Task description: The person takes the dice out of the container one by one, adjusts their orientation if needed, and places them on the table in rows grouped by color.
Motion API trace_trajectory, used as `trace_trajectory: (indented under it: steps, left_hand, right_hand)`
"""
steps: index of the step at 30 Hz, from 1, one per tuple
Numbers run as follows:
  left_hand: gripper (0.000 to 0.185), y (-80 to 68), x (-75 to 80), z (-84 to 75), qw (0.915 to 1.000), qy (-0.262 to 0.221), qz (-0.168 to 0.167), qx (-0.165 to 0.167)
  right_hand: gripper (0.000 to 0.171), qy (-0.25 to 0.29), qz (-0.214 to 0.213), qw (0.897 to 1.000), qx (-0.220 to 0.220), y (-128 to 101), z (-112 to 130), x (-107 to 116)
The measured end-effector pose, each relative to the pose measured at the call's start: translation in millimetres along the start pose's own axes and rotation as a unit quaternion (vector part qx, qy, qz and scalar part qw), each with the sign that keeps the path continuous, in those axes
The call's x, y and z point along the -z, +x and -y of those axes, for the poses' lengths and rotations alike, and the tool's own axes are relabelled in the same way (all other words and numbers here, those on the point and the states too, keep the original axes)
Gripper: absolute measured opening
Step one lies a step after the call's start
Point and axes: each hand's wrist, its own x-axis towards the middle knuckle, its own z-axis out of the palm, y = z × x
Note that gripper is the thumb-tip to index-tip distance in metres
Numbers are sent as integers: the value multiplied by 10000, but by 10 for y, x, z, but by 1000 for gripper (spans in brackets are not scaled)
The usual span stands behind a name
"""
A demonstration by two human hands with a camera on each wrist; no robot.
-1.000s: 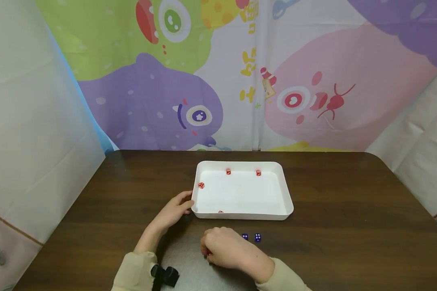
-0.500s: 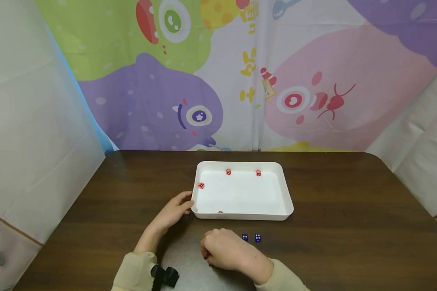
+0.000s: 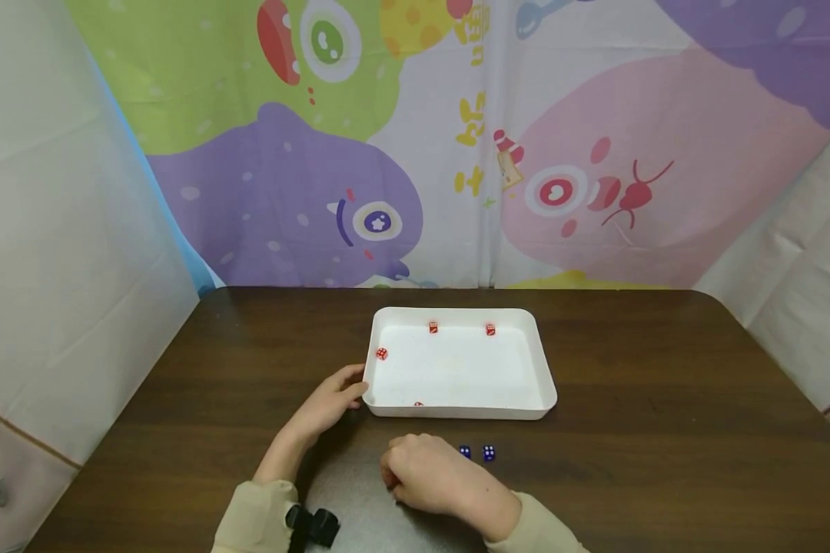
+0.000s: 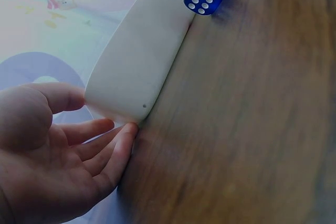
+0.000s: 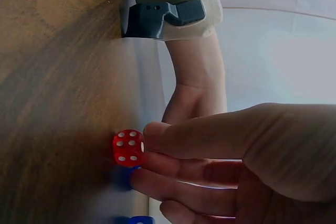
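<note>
Two blue dice (image 3: 489,453), brown table (image 3: 664,415), printed cloth (image 3: 470,153) behind; my right hand (image 3: 425,471) pinches a red die (image 5: 127,148), relaxed left hand (image 3: 332,395) touches white tray (image 3: 463,412).

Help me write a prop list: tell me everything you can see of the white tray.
The white tray is a shallow rectangle with rounded corners and low walls, plastic-looking. It lies flat, open side up, on the brown table. A small dark speck marks its near outer wall by the left corner. Four red dice sit inside: two at the far side, one at the left, one mostly hidden behind the near wall. The left grip touches its near left corner.
</note>
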Motion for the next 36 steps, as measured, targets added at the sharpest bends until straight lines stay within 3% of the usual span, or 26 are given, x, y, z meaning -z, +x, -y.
trace_trajectory:
  steps: [13, 20, 24, 29, 36]
  left_hand:
    - [44, -24, 1, 7, 10000, -7, -50, -6]
    - [44, -18, 0, -1, 10000, -46, 0, -23]
    - [44, -9, -8, 16, 10000, -56, 10, -46]
    - [44, 2, -19, 26, 10000, -63, -36, -38]
    - [44, 5, -16, 12, 10000, -72, -36, -34]
  right_hand:
    - [8, -17, -546, 9984, -165, -28, -114, 135]
    - [7, 622, -680, 9944, -511, -46, -299, 238]
    - [8, 624, -784, 9931, -616, -50, -391, 272]
    - [7, 463, -1130, 9903, -667, -58, -502, 271]
    - [6, 240, -1881, 9771, -962, -72, -682, 250]
